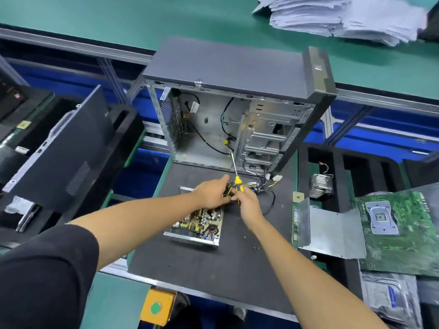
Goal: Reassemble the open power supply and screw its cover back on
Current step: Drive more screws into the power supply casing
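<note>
The open power supply [200, 223] lies on the dark mat in the middle, its circuit board bare in a shallow metal tray. Its bundle of yellow and black cables [259, 186] runs off the far end. My left hand [211, 192] reaches over the far end of the board and grips the cables there. My right hand [247, 201] holds a screwdriver [235, 172] with a yellow and black handle, shaft pointing up and away. The bent metal cover [332, 227] lies apart at the right, on a green board.
An open computer case [237, 110] stands behind the power supply. A green motherboard [401, 231] and a heatsink [320, 186] lie at the right. A dark side panel [61, 150] leans at the left. Small screws [255, 244] are scattered on the mat. A paper stack [344, 15] sits far back.
</note>
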Available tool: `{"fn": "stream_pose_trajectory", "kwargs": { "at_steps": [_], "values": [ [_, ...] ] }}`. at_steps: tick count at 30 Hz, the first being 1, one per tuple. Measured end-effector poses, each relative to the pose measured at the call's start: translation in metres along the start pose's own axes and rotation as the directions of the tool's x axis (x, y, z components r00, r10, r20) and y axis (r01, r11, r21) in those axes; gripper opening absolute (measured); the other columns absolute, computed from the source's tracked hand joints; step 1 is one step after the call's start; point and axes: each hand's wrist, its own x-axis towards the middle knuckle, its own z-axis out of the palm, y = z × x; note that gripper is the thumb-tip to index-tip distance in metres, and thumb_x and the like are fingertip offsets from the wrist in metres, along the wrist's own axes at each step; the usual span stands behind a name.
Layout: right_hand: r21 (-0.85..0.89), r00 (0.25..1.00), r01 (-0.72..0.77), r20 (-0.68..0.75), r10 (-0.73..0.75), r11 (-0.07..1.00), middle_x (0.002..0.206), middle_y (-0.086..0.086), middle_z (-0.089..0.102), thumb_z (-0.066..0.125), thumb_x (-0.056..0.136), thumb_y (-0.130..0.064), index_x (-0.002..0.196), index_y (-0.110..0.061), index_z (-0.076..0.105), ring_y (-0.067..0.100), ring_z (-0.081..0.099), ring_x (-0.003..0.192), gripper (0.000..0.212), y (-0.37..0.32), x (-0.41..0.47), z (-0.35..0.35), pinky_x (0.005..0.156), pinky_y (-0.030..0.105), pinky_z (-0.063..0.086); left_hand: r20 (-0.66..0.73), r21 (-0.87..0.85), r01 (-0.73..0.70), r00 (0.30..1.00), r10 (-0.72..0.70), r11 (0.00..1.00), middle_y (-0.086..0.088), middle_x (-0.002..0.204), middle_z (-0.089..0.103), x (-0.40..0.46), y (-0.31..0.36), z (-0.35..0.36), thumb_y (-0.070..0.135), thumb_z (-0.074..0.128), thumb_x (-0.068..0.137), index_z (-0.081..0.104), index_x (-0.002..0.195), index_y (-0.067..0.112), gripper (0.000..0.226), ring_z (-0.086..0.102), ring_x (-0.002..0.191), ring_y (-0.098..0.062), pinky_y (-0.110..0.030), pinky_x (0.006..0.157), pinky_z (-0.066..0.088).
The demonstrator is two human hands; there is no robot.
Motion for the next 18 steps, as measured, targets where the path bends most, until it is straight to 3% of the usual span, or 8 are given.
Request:
{"fn": "stream_pose_trajectory", "kwargs": {
  "at_steps": [3,5,8,10,12,14,16,18],
  "values": [
    [-0.244,0.988,0.057,0.154,-0.02,0.968,0.08,0.004,0.052,0.053,0.062,-0.022,0.063,-0.018,0.05,0.019,0.047,0.086,0.005,-0.014,0.01,-0.003,0.075,0.037,0.029,0.056,-0.058,0.143,0.989,-0.14,0.988,-0.011,0.106,0.064,0.006,0.003,-0.003,0.043,0.058,0.094,0.037,0.11,0.017,0.037,0.064,0.101,-0.035,-0.04,0.073,0.044],
    [-0.282,0.976,0.066,0.218,-0.003,0.957,0.082,0.005,0.05,0.053,0.063,-0.022,0.064,-0.018,0.049,0.019,0.045,0.086,0.006,-0.02,0.015,-0.006,0.076,0.038,0.028,0.14,-0.137,0.237,0.966,-0.217,0.962,-0.01,0.116,0.064,0.012,0.007,-0.01,0.039,0.054,0.096,0.048,0.119,0.016,0.033,0.062,0.11,-0.032,-0.041,0.082,0.044],
    [-0.341,0.974,0.08,0.226,-0.001,0.937,0.075,0.001,0.051,0.053,0.064,-0.024,0.061,-0.022,0.048,0.019,0.044,0.078,0.006,-0.029,0.019,-0.009,0.072,0.038,0.027,0.216,-0.441,0.251,0.962,-0.17,0.862,-0.019,0.106,0.065,0.021,0.008,-0.019,0.008,0.058,0.095,0.06,0.102,0.005,0.008,0.06,0.102,-0.03,-0.052,0.1,0.045],
    [-0.404,0.989,0.074,0.144,-0.016,0.912,0.065,-0.013,0.058,0.048,0.071,-0.03,0.061,-0.026,0.051,0.02,0.048,0.071,0.012,-0.033,0.019,-0.011,0.065,0.038,0.031,0.229,-0.533,0.33,0.943,-0.242,0.779,-0.029,0.111,0.064,0.021,0.005,-0.026,-0.002,0.063,0.091,0.051,0.112,0.001,0.024,0.061,0.109,-0.038,-0.056,0.107,0.044],
    [-0.497,0.998,0.062,0.041,-0.048,0.865,0.072,-0.013,0.069,0.04,0.08,-0.035,0.071,-0.025,0.052,0.023,0.059,0.074,0.018,-0.031,0.015,-0.016,0.067,0.038,0.04,0.246,-0.59,0.372,0.928,-0.279,0.716,-0.03,0.123,0.064,0.018,0.001,-0.032,-0.007,0.066,0.087,0.041,0.126,0.003,0.047,0.059,0.122,-0.039,-0.052,0.108,0.045],
    [-0.64,0.986,0.032,-0.104,-0.128,0.768,0.075,-0.004,0.068,0.036,0.086,-0.04,0.08,-0.022,0.048,0.026,0.061,0.076,0.023,-0.023,0.008,-0.028,0.067,0.037,0.045,0.261,-0.568,0.37,0.928,-0.265,0.735,-0.023,0.12,0.067,0.017,-0.004,-0.033,-0.004,0.067,0.09,0.041,0.126,0.009,0.047,0.063,0.114,-0.032,-0.038,0.096,0.049],
    [-0.755,0.946,0.01,-0.205,-0.25,0.656,0.069,-0.003,0.059,0.036,0.093,-0.039,0.084,-0.022,0.041,0.028,0.055,0.069,0.02,-0.01,0.0,-0.046,0.061,0.037,0.042,0.236,-0.517,0.336,0.94,-0.247,0.787,-0.014,0.112,0.07,0.015,-0.007,-0.031,0.003,0.061,0.097,0.043,0.122,0.014,0.032,0.059,0.079,-0.021,-0.028,0.067,0.046],
    [-0.833,0.925,0.023,-0.192,-0.328,0.553,0.065,-0.002,0.054,0.039,0.095,-0.033,0.085,-0.024,0.038,0.029,0.053,0.063,0.013,0.004,-0.01,-0.064,0.059,0.038,0.044,0.152,-0.476,0.284,0.959,-0.241,0.832,-0.008,0.097,0.07,0.013,-0.009,-0.024,0.015,0.057,0.103,0.043,0.116,0.019,0.02,0.041,0.056,-0.015,-0.03,0.053,0.038]
  ]
}}
